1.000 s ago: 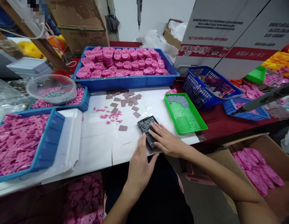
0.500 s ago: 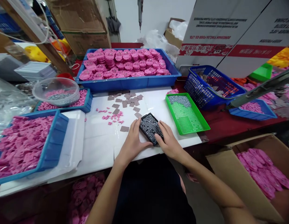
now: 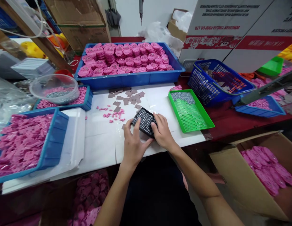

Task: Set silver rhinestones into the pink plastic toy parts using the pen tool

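Both hands are on one shallow black tray (image 3: 143, 120), at the near edge of the white-topped table (image 3: 99, 147), and its inside is covered with small shiny pieces (image 3: 145, 121). The left hand (image 3: 133, 147) grips the left and near sides, the fingers spread along the rim and the thumb lying below the near edge. The right hand (image 3: 162, 131) holds the right side, its thumb over the rim and its other fingers bent round the edge, so both sets of fingers are closed in on the tray rather than standing wide. Whether the underside touches the table cannot be told. Just beyond the tray, to the left, lie loose small pink pieces (image 3: 115, 115) and flat grey-brown squares (image 3: 132, 99). A green tray (image 3: 208, 126) stands to the right, near the right hand but apart from it, with a grey heap (image 3: 183, 96) of tiny parts at its far end. Behind them a long blue bin (image 3: 129, 81) holds rows of stacked pink shapes (image 3: 129, 61); a blue basket (image 3: 202, 89) is beside the green tray, and on the far left another blue tub (image 3: 57, 138) is piled with pink parts (image 3: 23, 144)
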Motion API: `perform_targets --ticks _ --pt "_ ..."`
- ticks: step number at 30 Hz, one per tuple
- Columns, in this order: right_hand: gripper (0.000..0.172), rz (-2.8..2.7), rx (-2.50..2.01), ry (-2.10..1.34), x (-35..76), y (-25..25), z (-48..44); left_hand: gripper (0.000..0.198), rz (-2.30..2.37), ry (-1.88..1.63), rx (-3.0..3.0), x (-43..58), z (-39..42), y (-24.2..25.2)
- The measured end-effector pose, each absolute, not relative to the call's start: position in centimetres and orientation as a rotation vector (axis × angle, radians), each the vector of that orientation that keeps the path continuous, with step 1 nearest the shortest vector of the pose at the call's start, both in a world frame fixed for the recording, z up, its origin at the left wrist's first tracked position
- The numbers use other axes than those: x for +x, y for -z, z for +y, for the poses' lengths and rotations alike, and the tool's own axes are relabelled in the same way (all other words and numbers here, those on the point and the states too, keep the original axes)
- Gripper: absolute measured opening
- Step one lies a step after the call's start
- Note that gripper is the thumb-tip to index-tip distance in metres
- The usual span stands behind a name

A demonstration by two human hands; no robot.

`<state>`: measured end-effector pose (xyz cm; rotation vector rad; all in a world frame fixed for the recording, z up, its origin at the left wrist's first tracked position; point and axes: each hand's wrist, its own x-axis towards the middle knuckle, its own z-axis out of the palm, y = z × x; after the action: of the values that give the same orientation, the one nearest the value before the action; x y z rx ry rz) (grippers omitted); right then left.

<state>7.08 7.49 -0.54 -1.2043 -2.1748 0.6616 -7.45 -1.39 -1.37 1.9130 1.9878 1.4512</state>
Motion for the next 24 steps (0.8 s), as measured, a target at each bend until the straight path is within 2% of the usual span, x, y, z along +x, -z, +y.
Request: perform_targets --ticks 9,13,16,19,21,24 --pt "0.051 -2.487 -1.056 -0.702 7.5 -0.4 10.0 0.061 2.18 -1.536 1.611 -5.8 -4.0 1.6" --pt "0.048 -2.679 -0.902 -0.587 8.6 -1.4 10.9 0.051 2.147 -1.491 1.555 -6.3 -4.4 1.6" --pt "0.051 -2.824 -0.716 -0.445 8.7 -2.3 10.4 0.044 2.108 -1.471 1.568 -6.6 -4.4 1.8" --pt "0.058 -2.959 -0.548 -0.394 8.2 -2.6 9.3 0.028 2.075 -1.473 1.627 -6.7 -4.4 2.1" --pt "0.062 -2.997 -0.56 -0.391 8.0 -2.6 8.5 0.019 2.069 -1.486 1.664 -6.8 -4.6 2.4" --pt "0.066 -2.946 -0.75 -0.379 8.8 -2.5 7.0 0.018 2.061 -1.52 1.699 -6.9 -4.9 2.7"
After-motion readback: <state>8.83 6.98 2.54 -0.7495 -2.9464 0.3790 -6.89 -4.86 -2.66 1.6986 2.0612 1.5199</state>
